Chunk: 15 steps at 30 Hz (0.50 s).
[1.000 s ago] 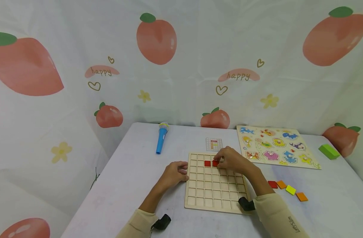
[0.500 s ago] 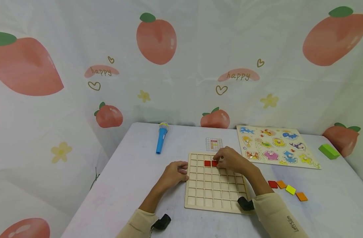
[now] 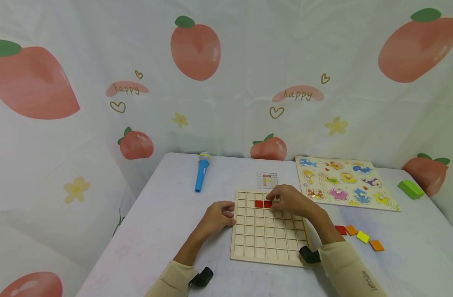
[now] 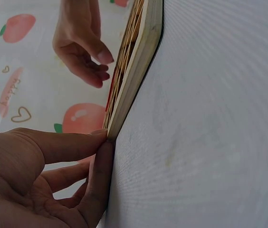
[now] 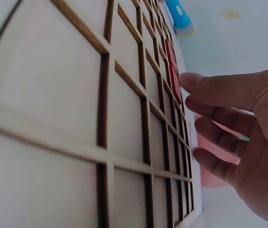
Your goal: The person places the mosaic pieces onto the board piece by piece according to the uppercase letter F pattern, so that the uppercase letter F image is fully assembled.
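The left hand (image 3: 216, 216) pinches the left edge of a pale wooden grid board (image 3: 254, 241), thumb on top and finger beneath, as the left wrist view shows. Two red square tiles lie side by side in the board's second row from the back: a left red tile (image 3: 259, 203) and a right red tile (image 3: 267, 204). Over the right tile hovers the right hand (image 3: 291, 201), which partly covers it in the head view. Its fingers are loosely bent and hold nothing. In the right wrist view the thumb tip (image 5: 191, 80) is close beside the right tile; contact cannot be told.
Right of the board lie a red tile (image 3: 340, 230), a yellow tile (image 3: 362, 236) and two orange tiles (image 3: 376, 245). Behind it is a printed pattern card (image 3: 267, 180). An animal puzzle board (image 3: 334, 183), a green block (image 3: 411, 189) and a blue toy microphone (image 3: 202, 173) stand farther back.
The right red tile has shifted slightly left, closer to the first red tile. The right hand's fingers have moved slightly. The left hand has stayed at the board's edge.
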Available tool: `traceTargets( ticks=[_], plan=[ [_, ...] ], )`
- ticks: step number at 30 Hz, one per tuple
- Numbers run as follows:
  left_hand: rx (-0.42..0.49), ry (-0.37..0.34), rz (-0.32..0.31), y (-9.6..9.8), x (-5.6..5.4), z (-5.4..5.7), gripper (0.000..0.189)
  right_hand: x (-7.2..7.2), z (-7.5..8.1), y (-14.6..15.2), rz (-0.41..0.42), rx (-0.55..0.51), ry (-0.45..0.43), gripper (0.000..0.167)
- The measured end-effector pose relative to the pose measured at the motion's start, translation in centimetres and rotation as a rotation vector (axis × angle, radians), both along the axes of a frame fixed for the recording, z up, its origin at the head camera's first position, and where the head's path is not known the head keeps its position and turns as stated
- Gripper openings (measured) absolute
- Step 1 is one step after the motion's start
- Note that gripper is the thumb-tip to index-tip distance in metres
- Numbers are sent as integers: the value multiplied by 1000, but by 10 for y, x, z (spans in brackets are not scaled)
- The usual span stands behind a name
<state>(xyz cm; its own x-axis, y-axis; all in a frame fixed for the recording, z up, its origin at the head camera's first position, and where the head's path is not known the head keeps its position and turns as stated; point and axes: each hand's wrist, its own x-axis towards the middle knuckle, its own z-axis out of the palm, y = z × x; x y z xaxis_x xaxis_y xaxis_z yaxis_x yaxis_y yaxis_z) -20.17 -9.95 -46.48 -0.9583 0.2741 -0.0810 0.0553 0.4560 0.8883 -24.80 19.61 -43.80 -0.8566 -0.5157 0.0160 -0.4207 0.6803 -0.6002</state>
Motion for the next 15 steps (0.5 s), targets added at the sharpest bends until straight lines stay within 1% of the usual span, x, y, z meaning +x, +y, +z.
traceTargets(
  ticks=[8,15],
  plan=[
    [-4,-8,3,0,0,0,57,8,1,18,-29,-73,-33,31],
    [-9,-2,0,0,-1,-1,57,18,6,37,-75,-65,-60,33]
  ],
)
